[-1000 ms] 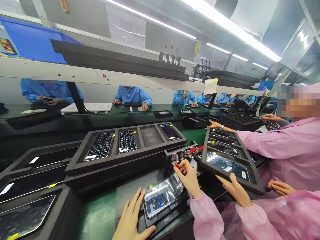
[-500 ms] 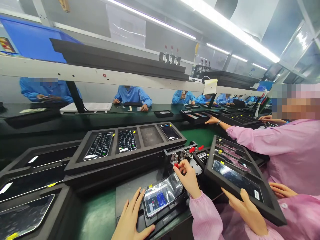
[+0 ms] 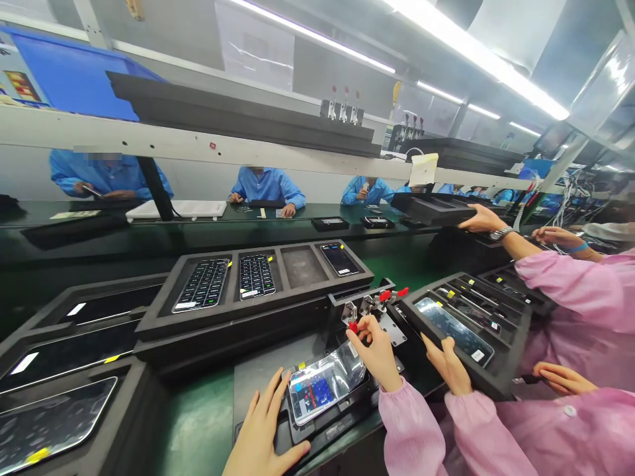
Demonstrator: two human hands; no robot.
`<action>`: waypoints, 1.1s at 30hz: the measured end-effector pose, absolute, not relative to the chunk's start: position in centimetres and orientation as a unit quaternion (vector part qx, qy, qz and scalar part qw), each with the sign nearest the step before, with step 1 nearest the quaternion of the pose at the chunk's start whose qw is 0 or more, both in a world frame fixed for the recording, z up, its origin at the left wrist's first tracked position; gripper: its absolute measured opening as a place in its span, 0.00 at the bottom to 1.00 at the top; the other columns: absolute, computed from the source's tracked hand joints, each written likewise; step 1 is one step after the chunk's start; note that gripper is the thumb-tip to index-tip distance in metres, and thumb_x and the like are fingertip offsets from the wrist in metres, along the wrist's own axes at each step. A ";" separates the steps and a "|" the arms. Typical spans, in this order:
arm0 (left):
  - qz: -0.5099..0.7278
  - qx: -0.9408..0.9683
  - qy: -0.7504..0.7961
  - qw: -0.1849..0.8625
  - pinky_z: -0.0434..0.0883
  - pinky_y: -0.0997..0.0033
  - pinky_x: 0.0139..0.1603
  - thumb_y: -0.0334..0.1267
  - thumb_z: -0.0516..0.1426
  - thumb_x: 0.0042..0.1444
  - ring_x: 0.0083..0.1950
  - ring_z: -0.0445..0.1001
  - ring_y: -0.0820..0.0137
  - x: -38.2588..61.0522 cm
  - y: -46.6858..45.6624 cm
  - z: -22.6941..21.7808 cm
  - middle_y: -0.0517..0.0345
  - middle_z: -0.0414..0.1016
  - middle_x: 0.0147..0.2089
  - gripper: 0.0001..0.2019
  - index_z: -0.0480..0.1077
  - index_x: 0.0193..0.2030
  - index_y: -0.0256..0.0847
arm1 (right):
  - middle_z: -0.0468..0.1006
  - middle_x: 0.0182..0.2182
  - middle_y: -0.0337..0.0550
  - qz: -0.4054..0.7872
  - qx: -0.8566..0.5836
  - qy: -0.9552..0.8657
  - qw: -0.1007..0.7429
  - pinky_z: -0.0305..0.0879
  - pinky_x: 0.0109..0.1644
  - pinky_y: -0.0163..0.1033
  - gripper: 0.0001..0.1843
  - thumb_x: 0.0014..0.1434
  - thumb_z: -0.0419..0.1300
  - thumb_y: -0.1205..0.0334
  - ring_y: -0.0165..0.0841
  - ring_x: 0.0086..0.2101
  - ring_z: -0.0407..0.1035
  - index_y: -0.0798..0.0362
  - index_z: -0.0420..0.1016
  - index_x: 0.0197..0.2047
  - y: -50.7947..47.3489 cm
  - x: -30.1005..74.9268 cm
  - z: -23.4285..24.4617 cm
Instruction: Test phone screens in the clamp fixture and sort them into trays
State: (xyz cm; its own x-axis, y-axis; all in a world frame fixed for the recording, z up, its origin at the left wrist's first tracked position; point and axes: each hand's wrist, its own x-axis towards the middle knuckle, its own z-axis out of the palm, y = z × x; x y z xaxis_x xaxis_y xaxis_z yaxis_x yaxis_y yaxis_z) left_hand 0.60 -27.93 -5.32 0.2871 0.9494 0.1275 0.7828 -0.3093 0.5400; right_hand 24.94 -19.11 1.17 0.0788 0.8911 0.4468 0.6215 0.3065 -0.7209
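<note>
A phone with a lit blue keypad-like pattern (image 3: 320, 390) lies face up in a black fixture (image 3: 333, 433) at the front middle. Along its left end rests my left hand (image 3: 270, 430), fingers spread, thumb at the fixture's front edge. My right hand (image 3: 377, 354) reaches over the far right corner of the phone, thumb and fingers pinched on the red-tipped lever (image 3: 352, 326) of a toggle clamp. More clamps with red handles (image 3: 385, 295) stand just behind, on a metal bracket.
A foam tray (image 3: 258, 304) with phones and one bare slot stands behind the fixture; more phones lie in trays (image 3: 124, 423) at left. At right, a co-worker's hand (image 3: 451, 363) holds a phone tray (image 3: 510, 377); another co-worker's hand (image 3: 483, 218) grips a black tray (image 3: 431, 210).
My hands keep their places on the fixture and the lever. The pattern on the phone's screen differs slightly. At right, the nearby co-worker's tray is lower and flatter; another black tray has moved right.
</note>
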 end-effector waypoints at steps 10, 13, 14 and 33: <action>0.248 0.782 0.531 0.213 0.45 0.44 0.64 0.46 0.65 0.37 0.62 0.56 0.55 0.2 -26.0 -3.7 0.53 0.56 0.63 0.51 0.40 0.64 0.52 | 0.70 0.26 0.40 0.034 -0.547 -0.646 0.532 0.66 0.35 0.41 0.15 0.60 0.44 0.52 0.34 0.32 0.68 0.47 0.69 0.40 -19.3 32.3 3.0; 0.243 0.790 0.530 0.189 0.38 0.39 0.63 0.51 0.64 0.36 0.62 0.57 0.53 1.8 -25.3 -3.6 0.52 0.58 0.62 0.49 0.43 0.64 0.52 | 0.71 0.33 0.45 -0.020 -0.543 -0.620 0.566 0.66 0.37 0.41 0.16 0.59 0.49 0.55 0.35 0.35 0.67 0.49 0.67 0.48 -18.4 29.9 4.0; 0.240 0.792 0.531 0.185 0.39 0.38 0.62 0.53 0.64 0.37 0.62 0.56 0.53 2.5 -25.2 -3.5 0.51 0.58 0.62 0.48 0.44 0.63 0.51 | 0.71 0.35 0.46 -0.025 -0.542 -0.622 0.565 0.66 0.37 0.42 0.16 0.59 0.50 0.56 0.35 0.36 0.67 0.50 0.66 0.49 -18.0 29.1 4.7; 0.216 0.816 0.508 0.175 0.48 0.42 0.62 0.50 0.60 0.45 0.64 0.52 0.49 3.9 -24.4 -4.6 0.49 0.49 0.66 0.38 0.51 0.62 0.52 | 0.57 0.58 0.44 -0.048 -0.618 -0.638 0.456 0.50 0.56 0.58 0.18 0.64 0.45 0.55 0.43 0.56 0.53 0.43 0.71 0.49 -20.9 28.9 -1.6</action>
